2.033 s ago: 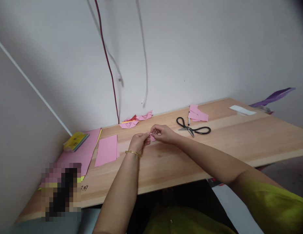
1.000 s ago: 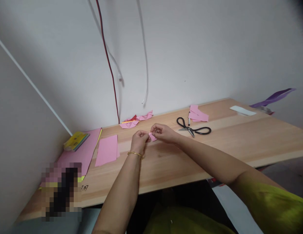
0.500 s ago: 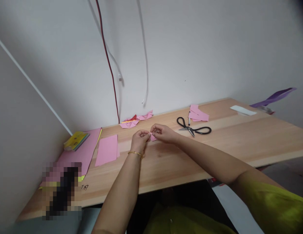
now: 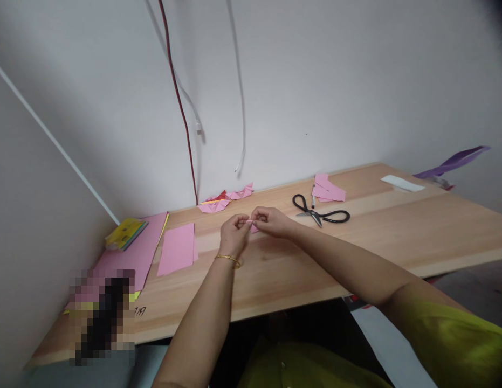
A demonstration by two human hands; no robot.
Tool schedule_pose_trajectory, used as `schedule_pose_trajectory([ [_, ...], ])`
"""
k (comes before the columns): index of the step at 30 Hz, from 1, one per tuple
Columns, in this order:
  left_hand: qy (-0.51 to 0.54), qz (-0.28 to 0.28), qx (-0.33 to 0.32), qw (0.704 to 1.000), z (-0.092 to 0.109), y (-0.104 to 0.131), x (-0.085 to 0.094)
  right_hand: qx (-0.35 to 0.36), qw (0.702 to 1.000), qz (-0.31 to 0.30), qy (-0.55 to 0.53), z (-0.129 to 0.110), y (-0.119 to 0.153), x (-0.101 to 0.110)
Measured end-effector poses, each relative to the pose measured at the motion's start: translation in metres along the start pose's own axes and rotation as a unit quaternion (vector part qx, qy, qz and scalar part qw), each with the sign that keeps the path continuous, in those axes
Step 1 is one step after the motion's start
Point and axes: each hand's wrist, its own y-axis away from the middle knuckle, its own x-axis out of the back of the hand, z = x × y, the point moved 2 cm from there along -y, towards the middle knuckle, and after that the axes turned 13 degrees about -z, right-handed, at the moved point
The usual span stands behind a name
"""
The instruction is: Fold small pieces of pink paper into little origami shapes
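Between my fingertips is a small piece of pink paper (image 4: 254, 228), held above the middle of the table. My left hand (image 4: 233, 233) pinches its left side, and a gold bracelet circles that wrist. My right hand (image 4: 270, 221) grips the paper from the right, thumb and fingers pressed together. Much of the paper is hidden behind the fingers, so its exact folds cannot be made out. Just beyond the hands, folded pink paper shapes (image 4: 214, 206) lie by the wall, one with red and yellow in it.
Black-handled scissors (image 4: 315, 215) lie spread on the wooden table (image 4: 396, 231), beside a pen (image 4: 313, 200) and pink paper scraps (image 4: 329, 189). Pink sheets (image 4: 177, 250) and a yellow packet (image 4: 125, 233) are at left. A white strip (image 4: 402, 183) lies far right. Cables hang down the wall.
My left hand has shifted slightly right and its wrist has turned a little. The pink paper sits slightly differently between the fingers. Everything else on the table stays put.
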Motion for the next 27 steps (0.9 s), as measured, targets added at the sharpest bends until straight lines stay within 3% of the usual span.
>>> schedule_pose_trajectory([
  [5,-0.073,-0.021,-0.009,0.997,0.0028,0.001,0.0018,-0.005,1.0,-0.006,-0.001,-0.0021,0.0007,0.0002],
  [11,-0.082,-0.024,-0.001,0.996,0.0064,0.0019,0.0027,-0.004,0.999,-0.029,-0.025,-0.0027,0.0005,0.002],
  [19,0.037,-0.083,-0.009,0.996,0.001,-0.0008,0.0006,-0.029,0.994,-0.031,-0.1,0.0054,-0.0009,0.0067],
  [27,0.122,-0.057,0.043,0.99,-0.0002,-0.0013,0.0045,-0.034,0.989,-0.045,-0.134,0.0011,0.0003,0.0051],
])
